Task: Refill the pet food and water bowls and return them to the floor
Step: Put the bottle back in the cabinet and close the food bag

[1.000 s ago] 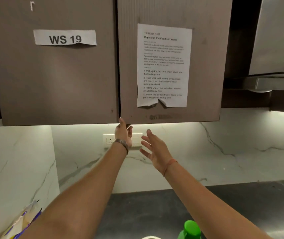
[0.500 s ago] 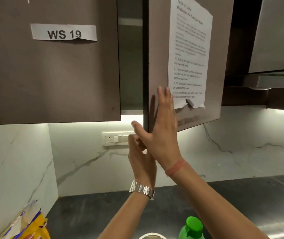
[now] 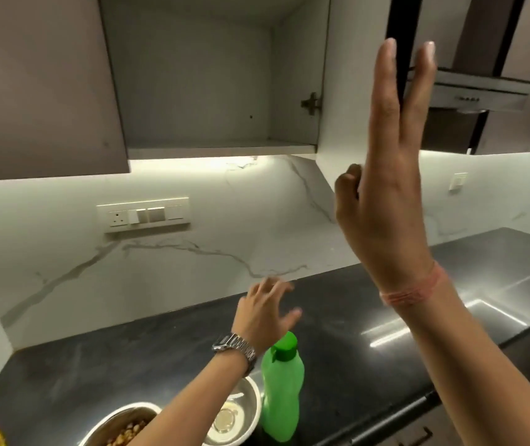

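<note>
No legible text, label, brand, number or sign appears on any surface in view.

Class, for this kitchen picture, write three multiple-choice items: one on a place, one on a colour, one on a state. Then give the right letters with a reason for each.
1. Where does the green bottle stand?
A. on the dark counter, beside the steel bowl
B. inside the cabinet
C. on the floor

2. What colour is the band on the right hand's wrist?
A. blue
B. pink
C. black

3. What state is the wall cabinet in?
A. shut
B. open, shelf bare
C. open, packed with jars

Answers:
1 A: the bottle stands on the counter, right of the bowl.
2 B: a pinkish band circles that wrist.
3 B: the door is swung aside and the shelf in view holds nothing.
</note>
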